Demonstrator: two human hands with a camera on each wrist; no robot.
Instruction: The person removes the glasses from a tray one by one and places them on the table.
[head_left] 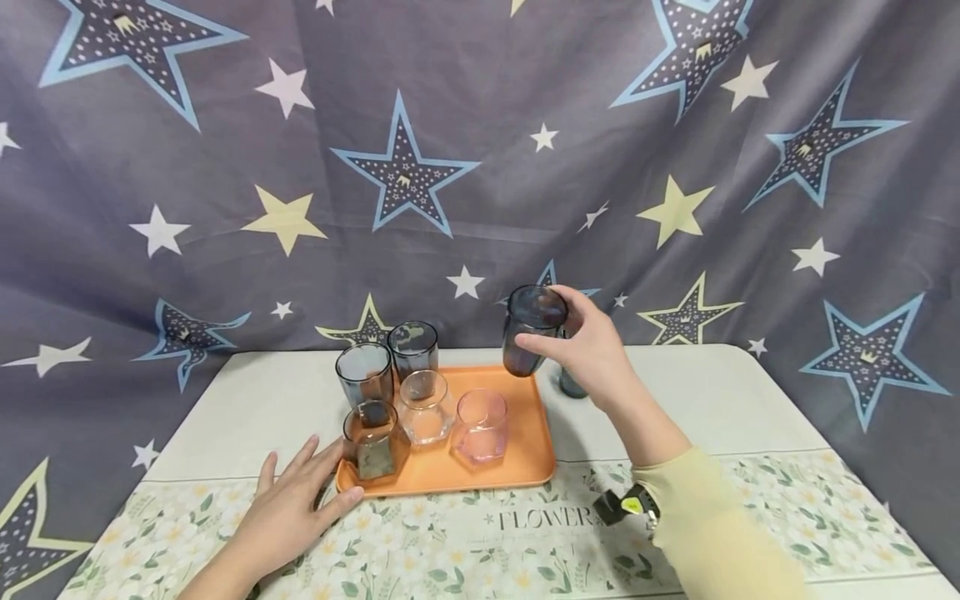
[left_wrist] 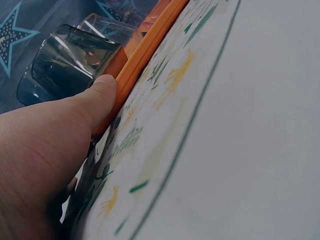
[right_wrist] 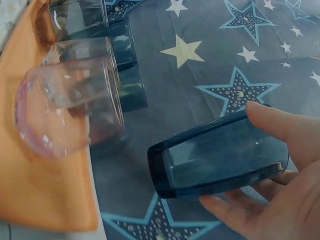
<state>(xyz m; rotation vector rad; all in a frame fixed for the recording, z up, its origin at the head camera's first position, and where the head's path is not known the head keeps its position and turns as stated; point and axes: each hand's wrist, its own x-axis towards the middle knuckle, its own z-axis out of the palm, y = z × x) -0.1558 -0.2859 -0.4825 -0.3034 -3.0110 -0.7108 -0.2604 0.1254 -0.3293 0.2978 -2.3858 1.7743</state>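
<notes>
The right hand curls round one dark blue glass, thumb on the near side and fingers beyond, mouth up and slightly tilted. It holds the glass raised at the 1 o'clock corner of the one orange tray; the forearm in its yellow sleeve comes in from 5 o'clock, with a black wrist device.

The left hand lies palm down with fingers spread, pointing toward 1 o'clock, thumb touching the tray's rim at its 7 o'clock corner.

Five glasses stand together at the tray: two blue ones, the first at 10 o'clock and the second at 11; one smoky glass at 8; one clear glass near the middle; one pink glass at 5.

One more glass, mostly hidden by the right wrist, stands on the desk just off the tray's 2 o'clock side. At 12 o'clock hangs one star-patterned curtain.
</notes>
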